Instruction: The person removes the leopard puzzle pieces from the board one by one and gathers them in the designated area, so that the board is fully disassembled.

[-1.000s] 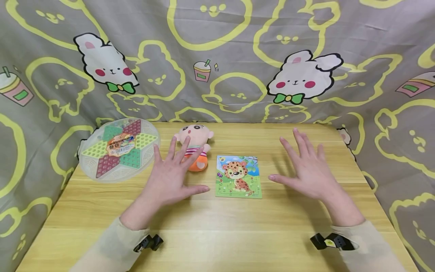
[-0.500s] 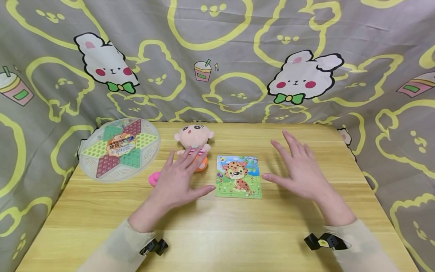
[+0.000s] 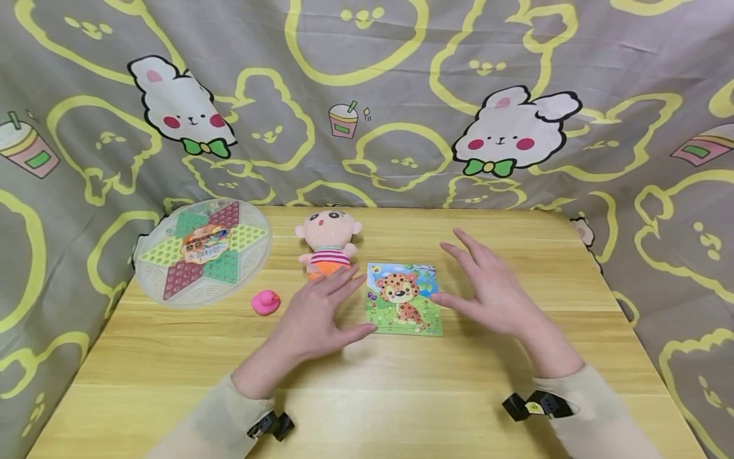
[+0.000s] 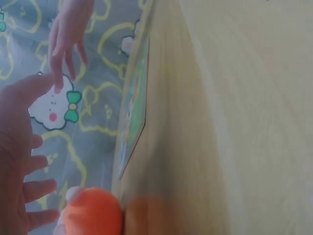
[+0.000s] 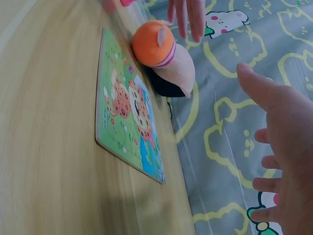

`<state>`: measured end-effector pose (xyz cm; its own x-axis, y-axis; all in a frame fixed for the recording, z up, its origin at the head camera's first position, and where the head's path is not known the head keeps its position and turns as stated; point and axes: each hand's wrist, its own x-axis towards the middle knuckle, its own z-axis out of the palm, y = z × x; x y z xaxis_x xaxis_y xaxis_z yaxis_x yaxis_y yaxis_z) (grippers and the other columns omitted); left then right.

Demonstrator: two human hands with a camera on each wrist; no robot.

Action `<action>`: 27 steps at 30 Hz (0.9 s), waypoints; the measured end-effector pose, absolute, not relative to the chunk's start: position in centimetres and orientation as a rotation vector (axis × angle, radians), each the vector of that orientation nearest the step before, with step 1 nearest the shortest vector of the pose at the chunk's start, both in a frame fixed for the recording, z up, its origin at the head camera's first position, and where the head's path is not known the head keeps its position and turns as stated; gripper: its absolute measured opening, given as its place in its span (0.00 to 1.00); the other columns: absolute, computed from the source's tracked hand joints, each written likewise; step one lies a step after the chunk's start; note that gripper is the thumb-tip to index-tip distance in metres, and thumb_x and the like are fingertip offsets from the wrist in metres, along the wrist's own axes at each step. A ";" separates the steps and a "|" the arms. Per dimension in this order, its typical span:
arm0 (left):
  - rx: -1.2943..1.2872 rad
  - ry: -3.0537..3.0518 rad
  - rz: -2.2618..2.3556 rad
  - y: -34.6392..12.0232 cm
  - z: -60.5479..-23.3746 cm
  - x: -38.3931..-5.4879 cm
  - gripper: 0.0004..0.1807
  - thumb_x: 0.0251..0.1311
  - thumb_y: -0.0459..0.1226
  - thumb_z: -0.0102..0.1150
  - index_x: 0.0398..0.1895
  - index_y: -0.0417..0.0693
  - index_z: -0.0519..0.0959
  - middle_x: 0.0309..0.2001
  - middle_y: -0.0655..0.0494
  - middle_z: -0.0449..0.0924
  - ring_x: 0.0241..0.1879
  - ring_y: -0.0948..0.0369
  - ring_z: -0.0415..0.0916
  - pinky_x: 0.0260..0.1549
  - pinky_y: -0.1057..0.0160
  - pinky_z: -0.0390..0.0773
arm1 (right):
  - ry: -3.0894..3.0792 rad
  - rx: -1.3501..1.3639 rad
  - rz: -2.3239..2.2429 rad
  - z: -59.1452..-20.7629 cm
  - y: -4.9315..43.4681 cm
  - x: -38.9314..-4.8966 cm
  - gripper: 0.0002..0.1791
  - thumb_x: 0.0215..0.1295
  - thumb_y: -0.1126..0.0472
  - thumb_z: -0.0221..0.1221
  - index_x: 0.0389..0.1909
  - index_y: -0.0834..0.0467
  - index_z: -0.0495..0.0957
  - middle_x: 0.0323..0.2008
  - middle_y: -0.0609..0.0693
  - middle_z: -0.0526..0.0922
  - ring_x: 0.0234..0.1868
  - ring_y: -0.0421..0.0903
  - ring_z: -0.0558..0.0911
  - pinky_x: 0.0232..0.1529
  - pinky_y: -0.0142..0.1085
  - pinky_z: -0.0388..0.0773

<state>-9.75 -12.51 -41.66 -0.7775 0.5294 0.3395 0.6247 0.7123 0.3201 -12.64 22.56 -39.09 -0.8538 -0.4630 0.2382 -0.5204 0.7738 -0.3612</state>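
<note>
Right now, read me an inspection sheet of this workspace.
Surface: light wood-grain table, things on its far part.
Job's things: thin square leopard-picture board, lying flat.
Clutter: small pink toy duck, plush doll in orange shorts, round translucent board with coloured star; all left of the leopard board.
Hands: left hand and right hand hover near the leopard board, fingers spread, holding nothing.
Cables: nothing seen.
Surroundings: grey curtain with yellow outlines.

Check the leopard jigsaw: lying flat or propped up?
Lying flat, picture side up: in the right wrist view, the leopard jigsaw rests level along the wooden tabletop.
</note>
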 end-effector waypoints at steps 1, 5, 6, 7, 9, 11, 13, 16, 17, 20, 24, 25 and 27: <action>-0.923 -2.706 -0.641 -12.4 -41.8 -9.7 0.49 0.59 0.70 0.66 0.77 0.51 0.74 0.78 0.53 0.66 0.73 0.48 0.69 0.69 0.42 0.72 | -2.830 0.792 0.653 -39.1 22.4 -12.7 0.52 0.65 0.33 0.68 0.82 0.53 0.61 0.85 0.54 0.49 0.81 0.64 0.57 0.74 0.69 0.57; -0.933 -2.746 -0.673 -11.8 -42.2 -9.4 0.49 0.59 0.69 0.67 0.78 0.53 0.73 0.78 0.53 0.67 0.72 0.48 0.71 0.67 0.45 0.75 | -2.833 0.825 0.704 -39.4 22.0 -12.9 0.51 0.65 0.34 0.68 0.82 0.53 0.61 0.84 0.55 0.52 0.80 0.63 0.58 0.74 0.67 0.59; -0.940 -2.753 -0.667 -11.6 -42.3 -9.4 0.50 0.59 0.69 0.67 0.78 0.53 0.72 0.78 0.53 0.67 0.72 0.48 0.71 0.67 0.45 0.74 | -2.834 0.837 0.714 -39.5 21.8 -13.0 0.51 0.66 0.34 0.68 0.82 0.53 0.61 0.84 0.56 0.53 0.80 0.62 0.59 0.74 0.67 0.60; -0.952 -2.758 -0.658 -11.5 -42.3 -9.3 0.50 0.59 0.69 0.67 0.79 0.53 0.71 0.77 0.53 0.68 0.72 0.48 0.71 0.68 0.45 0.73 | -2.838 0.849 0.725 -39.5 21.7 -13.1 0.51 0.66 0.34 0.68 0.82 0.54 0.61 0.83 0.56 0.54 0.80 0.63 0.60 0.74 0.66 0.61; -0.985 -2.748 -0.640 -11.2 -42.5 -9.2 0.50 0.60 0.68 0.67 0.79 0.52 0.71 0.76 0.52 0.69 0.72 0.48 0.71 0.70 0.44 0.70 | -2.845 0.869 0.744 -39.7 21.4 -13.3 0.50 0.68 0.34 0.67 0.82 0.54 0.61 0.82 0.58 0.56 0.79 0.63 0.61 0.73 0.66 0.63; -1.021 -2.730 -0.638 -10.9 -42.6 -9.2 0.49 0.60 0.68 0.67 0.79 0.50 0.71 0.76 0.52 0.70 0.73 0.49 0.70 0.72 0.44 0.68 | -2.852 0.888 0.766 -39.9 21.1 -13.4 0.50 0.69 0.34 0.66 0.83 0.53 0.61 0.81 0.58 0.58 0.78 0.63 0.62 0.72 0.66 0.65; -1.046 -2.722 -0.654 -10.6 -42.8 -9.2 0.49 0.61 0.67 0.67 0.78 0.48 0.72 0.75 0.51 0.71 0.73 0.50 0.70 0.72 0.44 0.67 | -2.854 0.902 0.791 -40.0 20.8 -13.6 0.49 0.69 0.34 0.65 0.82 0.54 0.61 0.81 0.58 0.59 0.78 0.63 0.63 0.72 0.66 0.65; -1.070 -2.738 -0.721 -10.1 -43.1 -9.4 0.49 0.62 0.66 0.68 0.77 0.46 0.72 0.75 0.49 0.71 0.73 0.50 0.70 0.71 0.46 0.70 | -2.869 0.914 0.820 -40.1 20.3 -13.6 0.49 0.69 0.33 0.65 0.82 0.55 0.62 0.81 0.57 0.60 0.78 0.61 0.63 0.73 0.64 0.64; -1.079 -2.753 -0.737 -10.0 -43.2 -9.5 0.49 0.62 0.66 0.68 0.77 0.46 0.72 0.76 0.49 0.70 0.73 0.50 0.70 0.70 0.47 0.71 | -2.875 0.921 0.824 -40.2 20.2 -13.7 0.48 0.69 0.34 0.65 0.82 0.55 0.62 0.80 0.57 0.60 0.78 0.61 0.63 0.73 0.64 0.64; -1.123 -2.796 -0.773 -9.5 -43.5 -9.9 0.47 0.63 0.65 0.68 0.77 0.46 0.72 0.76 0.47 0.69 0.73 0.51 0.69 0.70 0.49 0.71 | -2.896 0.937 0.835 -40.2 19.8 -13.9 0.47 0.69 0.38 0.68 0.81 0.56 0.63 0.80 0.56 0.62 0.78 0.59 0.64 0.74 0.62 0.64; -1.188 -2.830 -0.803 -8.9 -43.8 -10.5 0.45 0.64 0.62 0.69 0.76 0.45 0.73 0.75 0.47 0.70 0.74 0.51 0.68 0.71 0.52 0.70 | -2.896 0.993 0.868 -40.2 19.1 -14.5 0.43 0.69 0.43 0.70 0.79 0.56 0.66 0.76 0.54 0.67 0.75 0.56 0.68 0.74 0.57 0.67; -1.201 -2.835 -0.812 -8.8 -43.9 -10.6 0.44 0.65 0.61 0.69 0.76 0.44 0.73 0.75 0.47 0.71 0.74 0.51 0.68 0.71 0.52 0.69 | -2.895 1.009 0.881 -40.3 18.9 -14.7 0.43 0.69 0.44 0.71 0.78 0.56 0.67 0.75 0.54 0.68 0.75 0.55 0.69 0.73 0.56 0.68; -1.225 -2.842 -0.830 -8.6 -44.2 -10.7 0.43 0.66 0.60 0.69 0.76 0.44 0.73 0.75 0.48 0.71 0.74 0.51 0.68 0.72 0.53 0.68 | -2.891 1.043 0.907 -40.5 18.6 -15.1 0.41 0.69 0.44 0.70 0.77 0.57 0.68 0.73 0.53 0.70 0.73 0.53 0.71 0.73 0.54 0.69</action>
